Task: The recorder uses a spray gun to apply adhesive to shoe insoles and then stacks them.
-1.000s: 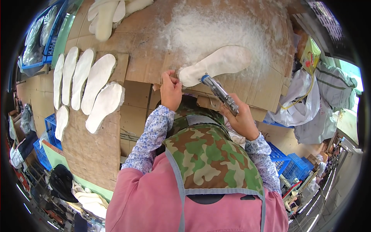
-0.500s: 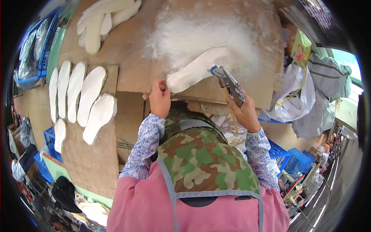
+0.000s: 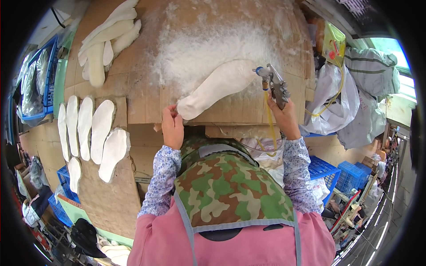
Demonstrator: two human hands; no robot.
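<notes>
Between the fingers of my left hand is the heel end of a white insole, which slants up to the right over the cardboard. My right hand grips a metal spray gun by its handle. Its blue-ringed nozzle points left, close beside the wide toe end of the insole. A yellow hose hangs from the gun. White residue coats the cardboard behind the insole.
Several white insoles lie in a row on a cardboard sheet at left. More insoles are piled at the far left. A blue crate stands beyond. White bags and a blue basket are at right.
The gun has shifted right along the insole, from its middle to past its toe end, and now sits more upright. The spray mist seen earlier has thinned. My left hand still holds the heel.
</notes>
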